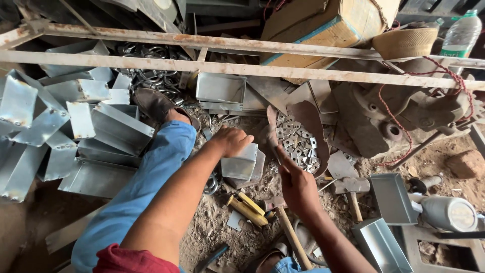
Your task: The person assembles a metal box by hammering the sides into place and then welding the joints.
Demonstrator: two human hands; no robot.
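My left hand is closed over the top of a small folded sheet-metal box, which stands on the dirt floor between my knees, just beside a curved tray of small square washers. I judge the box to be light and stiff, but its cut edges look sharp and the galvanized skin is smooth, so it is better to hold it by the flat walls or the folded corner, not by the raw rim. My right hand is half open and holds nothing; its fingers point toward the washers, near a hammer and a yellow-handled tool lying in the dust. To my left lies a pile of similar metal boxes. Behind the rusty rail stands a brown cardboard carton with a blue stripe along its edge, and at the far right a clear plastic bottle with a green label band and a white cap.
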